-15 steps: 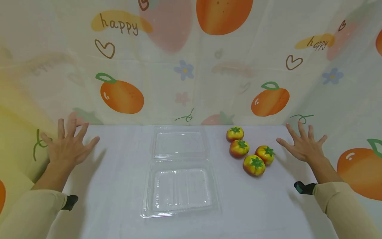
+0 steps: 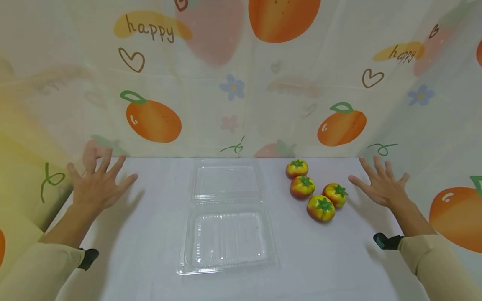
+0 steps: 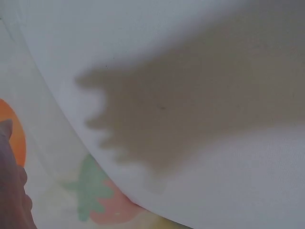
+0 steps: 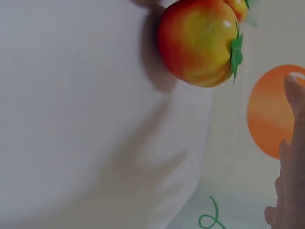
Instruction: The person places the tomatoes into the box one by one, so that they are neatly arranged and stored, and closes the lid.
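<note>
Fingers spread, my left hand (image 2: 97, 184) hovers over the left side of the white table, its shadow falling below it. In the left wrist view only an edge of that hand (image 3: 14, 186) shows. My right hand (image 2: 385, 184), also spread and holding nothing, hangs above the right side. Nearest to it is a red-and-yellow tomato (image 2: 334, 195) with a green leafy top. Beside that one sit a front tomato (image 2: 321, 208), a middle tomato (image 2: 302, 187) and a back tomato (image 2: 296, 168). The right wrist view shows one tomato (image 4: 198, 45) close up.
A clear plastic clamshell box lies unfolded mid-table, its tray (image 2: 229, 267) toward me and its lid (image 2: 226, 194) behind. A fruit-printed curtain (image 2: 203, 117) rises along the table's back edge and both sides. Dark bands sit at both cuffs.
My left hand has shifted a little to the right. The right hand has moved only slightly. Box and tomatoes stay where they were.
</note>
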`<state>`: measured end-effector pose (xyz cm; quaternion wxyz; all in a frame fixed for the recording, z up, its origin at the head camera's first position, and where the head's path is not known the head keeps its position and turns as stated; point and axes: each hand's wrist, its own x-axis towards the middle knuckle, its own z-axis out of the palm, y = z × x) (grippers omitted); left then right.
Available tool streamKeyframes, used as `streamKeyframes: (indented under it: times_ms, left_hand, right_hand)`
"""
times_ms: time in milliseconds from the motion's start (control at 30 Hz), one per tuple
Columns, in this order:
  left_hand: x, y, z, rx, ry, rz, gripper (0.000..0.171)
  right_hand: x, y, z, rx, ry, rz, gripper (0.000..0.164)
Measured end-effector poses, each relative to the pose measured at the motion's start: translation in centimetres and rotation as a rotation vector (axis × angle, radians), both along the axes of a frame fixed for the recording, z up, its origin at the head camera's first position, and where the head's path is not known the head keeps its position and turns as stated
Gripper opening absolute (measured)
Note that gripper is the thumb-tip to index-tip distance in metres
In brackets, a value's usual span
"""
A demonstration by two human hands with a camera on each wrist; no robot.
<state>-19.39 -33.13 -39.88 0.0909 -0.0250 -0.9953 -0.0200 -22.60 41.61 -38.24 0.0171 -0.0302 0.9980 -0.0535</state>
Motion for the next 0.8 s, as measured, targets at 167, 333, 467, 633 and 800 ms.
streamKeyframes:
  times_ms: [167, 333, 467, 633, 800]
  left_hand:
    - [0.2, 1.0, 0.1, -0.008, 0.025, -0.035, 0.074]
    - [0.6, 2.2, 0.2, -0.025, 0.040, -0.082, 0.073]
    - [0.8, 3.3, 0.2, -0.039, 0.038, -0.126, 0.072]
    - [1.0, 5.0, 0.3, -0.031, 0.012, -0.178, 0.072]
    - [1.2, 6.7, 0.4, -0.005, -0.028, -0.241, 0.072]
  right_hand:
    - [0.3, -0.4, -0.1, -0.022, -0.011, 0.032, 0.088]
    - [0.7, -0.9, -0.3, -0.039, -0.041, 0.057, 0.088]
    - [1.0, -1.3, -0.4, -0.065, -0.075, 0.078, 0.088]
    - [1.3, -1.7, -1.0, -0.173, -0.110, 0.091, 0.092]
    - [1.6, -2.2, -1.5, -0.348, -0.112, 0.092, 0.102]
